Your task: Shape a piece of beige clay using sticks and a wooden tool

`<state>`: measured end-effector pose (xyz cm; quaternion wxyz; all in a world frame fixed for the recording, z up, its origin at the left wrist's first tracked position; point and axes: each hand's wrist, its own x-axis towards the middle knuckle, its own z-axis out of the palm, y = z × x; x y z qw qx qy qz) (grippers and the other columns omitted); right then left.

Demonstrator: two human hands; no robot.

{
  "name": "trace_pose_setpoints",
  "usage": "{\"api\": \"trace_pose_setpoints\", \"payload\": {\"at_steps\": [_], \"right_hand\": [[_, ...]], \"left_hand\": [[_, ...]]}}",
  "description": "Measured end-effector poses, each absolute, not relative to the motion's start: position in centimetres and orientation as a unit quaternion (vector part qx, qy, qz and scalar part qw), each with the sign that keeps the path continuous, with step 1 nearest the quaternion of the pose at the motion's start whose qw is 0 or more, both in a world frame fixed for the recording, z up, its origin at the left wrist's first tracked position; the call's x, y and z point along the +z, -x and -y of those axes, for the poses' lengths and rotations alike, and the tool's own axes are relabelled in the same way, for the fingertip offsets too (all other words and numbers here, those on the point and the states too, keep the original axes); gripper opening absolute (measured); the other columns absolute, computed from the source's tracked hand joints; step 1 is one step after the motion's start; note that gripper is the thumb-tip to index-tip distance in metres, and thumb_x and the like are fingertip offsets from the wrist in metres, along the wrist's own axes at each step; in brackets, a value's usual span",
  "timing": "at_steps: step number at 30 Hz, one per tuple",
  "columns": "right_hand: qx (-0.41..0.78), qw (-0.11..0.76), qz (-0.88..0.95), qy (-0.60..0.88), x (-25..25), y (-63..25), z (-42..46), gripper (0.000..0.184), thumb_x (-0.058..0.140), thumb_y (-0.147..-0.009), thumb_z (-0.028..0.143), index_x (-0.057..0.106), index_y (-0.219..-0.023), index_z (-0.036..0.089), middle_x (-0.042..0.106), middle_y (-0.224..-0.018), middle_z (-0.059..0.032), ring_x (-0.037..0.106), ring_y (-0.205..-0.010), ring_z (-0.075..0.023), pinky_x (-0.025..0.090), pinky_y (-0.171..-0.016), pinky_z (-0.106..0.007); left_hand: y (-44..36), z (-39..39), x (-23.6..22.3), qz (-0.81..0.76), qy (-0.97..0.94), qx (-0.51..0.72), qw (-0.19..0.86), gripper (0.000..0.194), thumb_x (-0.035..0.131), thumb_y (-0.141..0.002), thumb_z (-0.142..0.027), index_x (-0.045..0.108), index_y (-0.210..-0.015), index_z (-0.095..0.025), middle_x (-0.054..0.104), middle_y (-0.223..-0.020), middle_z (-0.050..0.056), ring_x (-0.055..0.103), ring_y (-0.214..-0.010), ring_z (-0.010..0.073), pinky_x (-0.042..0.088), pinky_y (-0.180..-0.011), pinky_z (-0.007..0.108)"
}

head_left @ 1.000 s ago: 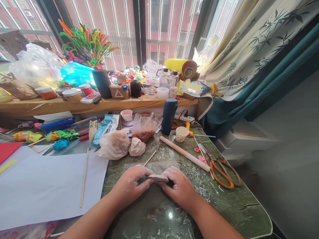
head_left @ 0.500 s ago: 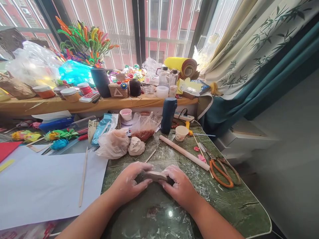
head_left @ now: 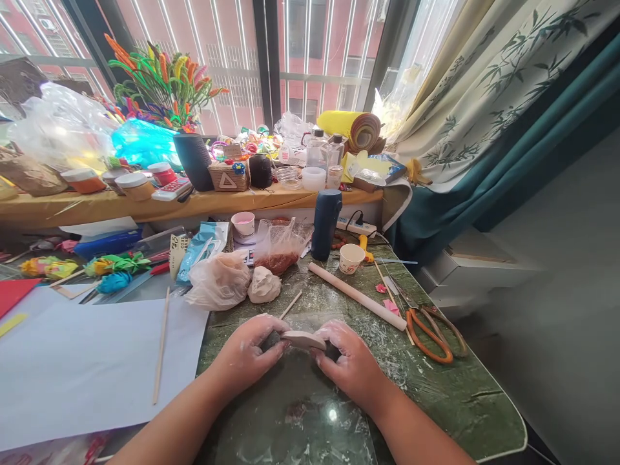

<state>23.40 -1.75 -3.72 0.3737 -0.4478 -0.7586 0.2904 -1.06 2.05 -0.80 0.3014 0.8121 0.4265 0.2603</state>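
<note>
Between my two hands is a flat, rounded slab of pale clay (head_left: 303, 340), held up above the table and seen nearly edge-on. My left hand (head_left: 252, 343) pinches its left end between thumb and fingers. At the other end, my right hand (head_left: 343, 352) grips it the same way, its fingertips partly hidden behind. Whitish residue coats the fingers of both hands. Beyond them sit a lump of white clay (head_left: 264, 285) and a thin wooden stick (head_left: 291, 305). A wooden rolling pin (head_left: 357, 296) lies slantwise to the right.
Orange-handled scissors (head_left: 430, 336) lie near the table's right edge. A paper cup (head_left: 351, 258) and a dark blue bottle (head_left: 326, 225) stand farther back. White paper (head_left: 97, 368) with a wooden stick (head_left: 161, 345) covers the left side. A plastic bag (head_left: 219, 281) rests beside the clay lump.
My left fingers have shifted slightly outward along the clay slab, so more of its left end shows. Both hands still hold it in nearly the same place.
</note>
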Motion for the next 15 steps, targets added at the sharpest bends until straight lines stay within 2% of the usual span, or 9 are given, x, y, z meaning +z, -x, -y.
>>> {"api": "trace_pose_setpoints", "payload": {"at_steps": [6,10,15], "right_hand": [[0.307,0.368,0.749,0.458,-3.37,-23.25,1.85,0.006,0.06,-0.094,0.019,0.063,-0.094,0.024,0.062,-0.088,-0.0012,0.057,-0.086,-0.0201,0.046,-0.079,-0.032],[0.31,0.339,0.745,0.483,-3.67,-23.15,1.81,0.002,0.065,-0.092,0.023,0.063,-0.093,0.024,0.063,-0.09,-0.0019,0.058,-0.088,-0.0218,0.046,-0.079,-0.033],[0.301,0.367,0.756,0.451,-4.02,-23.32,1.83,0.006,0.06,-0.097,0.024,0.066,-0.099,0.025,0.066,-0.091,-0.002,0.061,-0.087,-0.0205,0.046,-0.081,-0.032]], "left_hand": [[0.71,-1.81,-0.46,-0.431,-0.805,0.249,0.323,0.022,0.067,-0.089,-0.032,0.071,-0.108,-0.023,0.075,-0.109,0.006,0.069,-0.1,0.0247,0.054,-0.09,0.035],[0.72,-1.8,-0.66,-0.44,-0.797,0.247,0.333,0.018,0.059,-0.094,-0.031,0.072,-0.104,-0.024,0.076,-0.105,0.005,0.069,-0.097,0.0239,0.054,-0.089,0.035],[0.94,-1.89,-0.92,-0.44,-0.793,0.25,0.338,0.019,0.062,-0.092,-0.029,0.071,-0.107,-0.023,0.076,-0.107,0.005,0.069,-0.098,0.0235,0.053,-0.089,0.034]]}}
